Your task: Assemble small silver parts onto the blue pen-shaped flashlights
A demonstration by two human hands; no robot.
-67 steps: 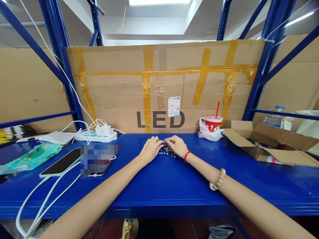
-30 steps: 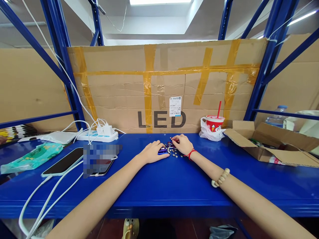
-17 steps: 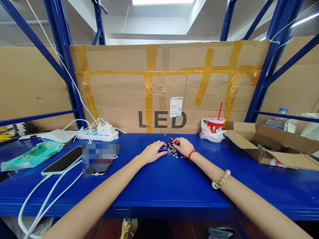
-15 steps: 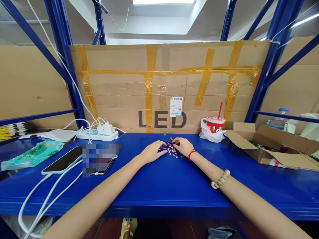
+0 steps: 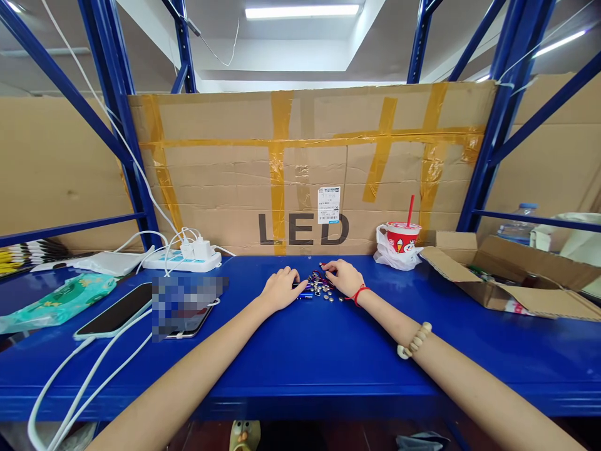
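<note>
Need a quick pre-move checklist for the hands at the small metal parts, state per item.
1. Both hands in view: left hand and right hand rest on the blue shelf. Ok.
2. Small metal parts gathered in one pile between the hands. Ok.
3. A part actually pinched in either hand: too small to see. Cannot tell.
4. Red cup stands upright, apart from the pile. Ok.
5. Phone and white cables lie left of the left arm, not touching it. Ok.
6. Open cardboard box sits to the right, flaps open. Ok.
</note>
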